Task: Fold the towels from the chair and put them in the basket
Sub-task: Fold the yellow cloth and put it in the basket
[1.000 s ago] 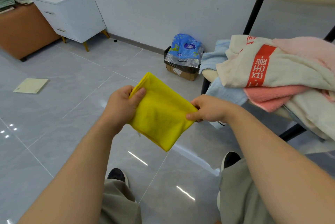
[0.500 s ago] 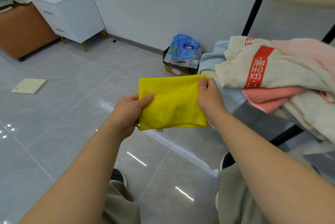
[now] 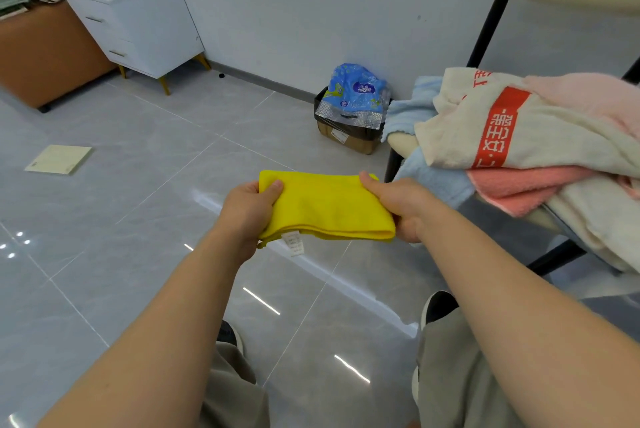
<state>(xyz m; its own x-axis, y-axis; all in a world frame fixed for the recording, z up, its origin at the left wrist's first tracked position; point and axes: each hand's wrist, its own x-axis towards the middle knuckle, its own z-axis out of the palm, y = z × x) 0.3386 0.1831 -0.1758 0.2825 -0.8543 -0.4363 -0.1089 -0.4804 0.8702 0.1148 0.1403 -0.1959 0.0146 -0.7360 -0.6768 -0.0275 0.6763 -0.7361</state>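
Fingers of both hands, left [image 3: 247, 211] and right [image 3: 398, 202], pinch opposite ends of the folded yellow towel [image 3: 325, 209], held level at frame centre.

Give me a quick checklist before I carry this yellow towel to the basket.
1. Grip of left hand on yellow towel: ok, thumb on top.
2. Grip of right hand on its other end: ok.
3. Fold lying flat, edges together: ok.
4. Tucked-in tag: not ok, hangs below the near edge.
5. Location of basket: cannot tell, none in view.
6. Clearing of chair: not ok, pile of towels lies on it.
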